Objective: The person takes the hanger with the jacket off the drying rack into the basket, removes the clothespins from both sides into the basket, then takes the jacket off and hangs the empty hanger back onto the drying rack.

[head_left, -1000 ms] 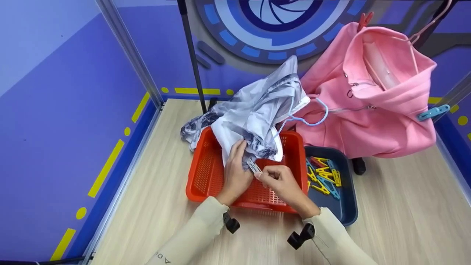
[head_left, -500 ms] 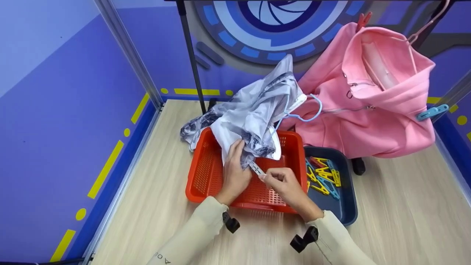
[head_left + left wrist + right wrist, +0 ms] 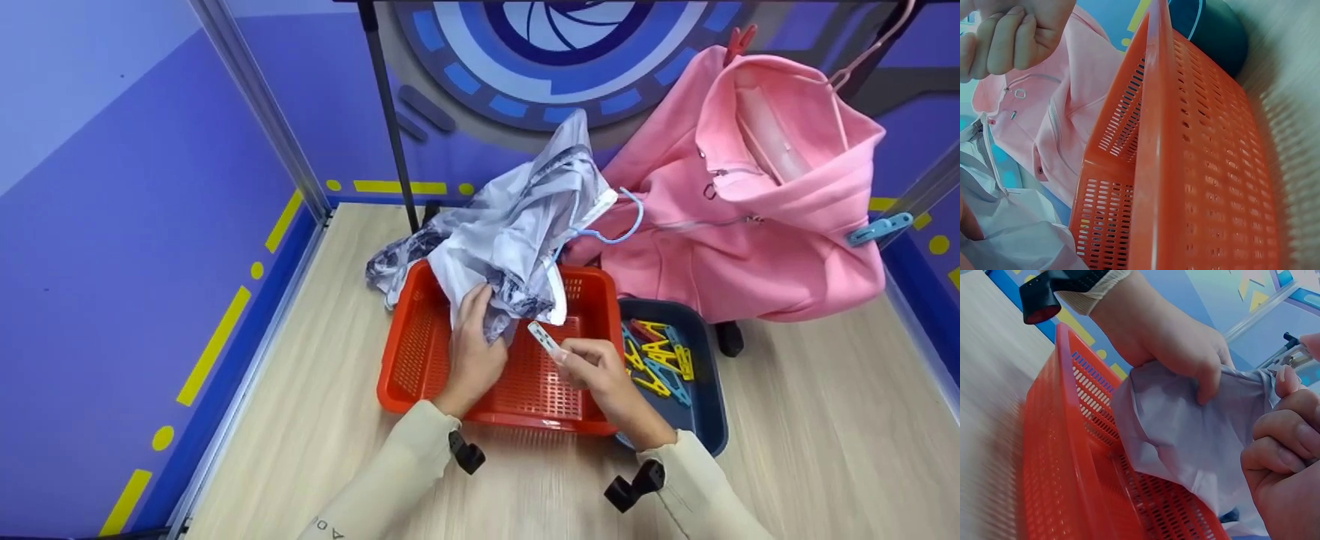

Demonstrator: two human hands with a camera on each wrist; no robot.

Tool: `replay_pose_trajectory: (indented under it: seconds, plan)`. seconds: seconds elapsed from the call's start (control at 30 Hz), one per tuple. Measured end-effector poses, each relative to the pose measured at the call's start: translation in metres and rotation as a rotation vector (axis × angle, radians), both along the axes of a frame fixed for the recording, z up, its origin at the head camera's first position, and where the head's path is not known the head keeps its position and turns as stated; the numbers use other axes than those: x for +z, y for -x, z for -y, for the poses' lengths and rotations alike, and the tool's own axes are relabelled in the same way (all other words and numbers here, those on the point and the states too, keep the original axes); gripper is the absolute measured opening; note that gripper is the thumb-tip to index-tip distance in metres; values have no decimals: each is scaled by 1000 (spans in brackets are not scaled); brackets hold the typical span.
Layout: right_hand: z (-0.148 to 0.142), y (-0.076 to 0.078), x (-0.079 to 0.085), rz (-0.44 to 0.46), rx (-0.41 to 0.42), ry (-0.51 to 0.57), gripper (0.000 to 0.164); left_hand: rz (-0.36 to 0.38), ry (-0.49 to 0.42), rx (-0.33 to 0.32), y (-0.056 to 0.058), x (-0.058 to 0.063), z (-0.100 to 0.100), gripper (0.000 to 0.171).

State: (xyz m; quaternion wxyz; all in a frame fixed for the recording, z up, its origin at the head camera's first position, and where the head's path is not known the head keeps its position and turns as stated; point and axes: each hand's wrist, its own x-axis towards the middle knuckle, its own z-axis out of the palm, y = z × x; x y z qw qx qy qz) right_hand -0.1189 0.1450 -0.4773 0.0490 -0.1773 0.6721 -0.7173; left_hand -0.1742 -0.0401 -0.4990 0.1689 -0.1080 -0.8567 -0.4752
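My left hand (image 3: 474,356) grips the lower edge of a thin grey-and-white garment (image 3: 517,225) with a light blue drawstring, bunched over the back of a red basket (image 3: 517,421). In the right wrist view, the left thumb presses into the cloth (image 3: 1179,433). A pale clothespin (image 3: 541,337) is pinched between thumb and forefinger of my right hand (image 3: 604,375), above the basket and just right of the cloth. The right wrist view shows this clothespin (image 3: 1292,355) only partly, at the right edge.
Right of the basket stands a dark tray (image 3: 711,424) with several yellow, blue and red clothespins (image 3: 660,360). A pink hoodie (image 3: 795,262) hangs at the back right, with a red clothespin (image 3: 740,43) and a blue clothespin (image 3: 879,229) on it. A black pole (image 3: 390,120) rises behind.
My right hand has moved right, drawing the clothespin away from the cloth by the left hand. The garment's upper part and drawstring have shifted slightly left. The left hand keeps its grip.
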Motion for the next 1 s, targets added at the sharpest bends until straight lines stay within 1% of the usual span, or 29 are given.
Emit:
replay_pose_trajectory:
  seconds: [0.1,0.23,0.33,0.53,0.63,0.77,1.0]
  plan:
    - [-4,0,1,13,-20,12,33,-3,-10,-3,1,0,1,75]
    - [-8,0,0,49,-66,38,35,-17,-14,-11,1,0,2,73]
    - [-11,1,-1,91,-134,42,36,-22,-14,-16,1,1,4,71]
    - [-17,4,-2,211,-300,55,37,-15,-24,-15,1,1,5,73]
    - [-19,5,-2,241,-357,60,40,-15,-36,-15,2,0,5,73]
    - [-22,6,-4,256,-401,73,43,-18,-45,-13,3,-1,6,73]
    - [-27,8,-7,302,-444,60,44,-29,-52,-17,3,-1,8,72]
